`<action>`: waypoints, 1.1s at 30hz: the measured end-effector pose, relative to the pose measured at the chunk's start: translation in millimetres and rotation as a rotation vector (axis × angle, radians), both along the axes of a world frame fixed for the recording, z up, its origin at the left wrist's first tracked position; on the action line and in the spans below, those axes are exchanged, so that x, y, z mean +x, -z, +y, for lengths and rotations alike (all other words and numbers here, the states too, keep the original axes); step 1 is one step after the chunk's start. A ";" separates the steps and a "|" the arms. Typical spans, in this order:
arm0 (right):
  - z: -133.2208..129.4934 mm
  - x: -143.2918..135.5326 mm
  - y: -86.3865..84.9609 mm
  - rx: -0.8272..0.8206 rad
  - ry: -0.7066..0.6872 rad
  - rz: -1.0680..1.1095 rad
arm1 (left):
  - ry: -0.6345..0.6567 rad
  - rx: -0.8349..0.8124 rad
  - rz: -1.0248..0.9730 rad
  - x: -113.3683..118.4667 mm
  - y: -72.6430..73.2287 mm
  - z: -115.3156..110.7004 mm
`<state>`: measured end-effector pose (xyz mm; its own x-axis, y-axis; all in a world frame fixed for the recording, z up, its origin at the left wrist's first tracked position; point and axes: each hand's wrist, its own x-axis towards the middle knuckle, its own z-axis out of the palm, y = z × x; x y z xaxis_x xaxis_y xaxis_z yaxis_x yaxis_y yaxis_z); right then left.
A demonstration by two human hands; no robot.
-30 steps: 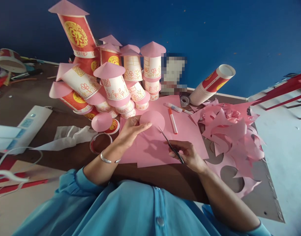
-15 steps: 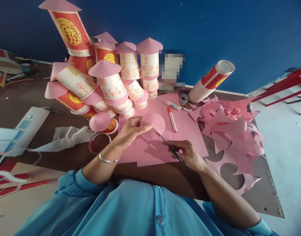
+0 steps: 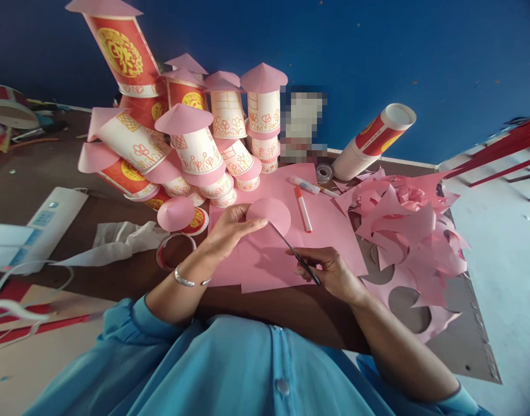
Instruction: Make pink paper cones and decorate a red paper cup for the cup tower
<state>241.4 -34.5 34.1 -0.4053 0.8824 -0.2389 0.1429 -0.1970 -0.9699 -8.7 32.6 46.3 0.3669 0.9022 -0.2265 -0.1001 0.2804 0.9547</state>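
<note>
A round pink paper disc [image 3: 273, 215] is pinched at its left edge by my left hand [image 3: 227, 230], thumb on top. My right hand [image 3: 332, 270] grips a pair of scissors [image 3: 294, 251] by the dark handles. Their slim blades look closed together, and the tip meets the disc near its centre, beside my left thumb. Under both hands lie pink paper sheets [image 3: 334, 242]. A red-and-white marker [image 3: 303, 210] rests on the sheets, right of the disc, with a clear-barrelled pen or tube [image 3: 306, 185] behind it.
Decorated paper cups with pink cone roofs [image 3: 196, 144] crowd the back left. A tilted cup stack [image 3: 364, 147] and a tape roll [image 3: 324, 172] stand behind. Pink paper scraps [image 3: 414, 225] heap at right. A larger tape ring [image 3: 177, 253] and power strip [image 3: 52, 222] lie left.
</note>
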 end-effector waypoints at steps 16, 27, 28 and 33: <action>0.3 -2.1 3.1 0.017 0.025 -0.021 | -0.026 0.005 -0.027 2.3 -1.5 0.2; -1.3 2.1 17.3 0.298 0.115 -0.415 | -0.089 -0.008 -0.174 3.5 1.9 1.9; -1.1 2.9 18.3 0.363 0.137 -0.505 | -0.092 -0.002 -0.177 3.9 1.8 1.9; 4.7 8.0 16.4 0.636 0.142 -0.789 | -0.111 0.017 -0.154 5.6 1.8 0.9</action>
<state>249.4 -29.8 17.8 -0.2169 0.9665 0.1372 0.8013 0.2566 -0.5405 -3.1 33.5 44.5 0.2937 0.9424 -0.1600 -0.2750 0.2436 0.9301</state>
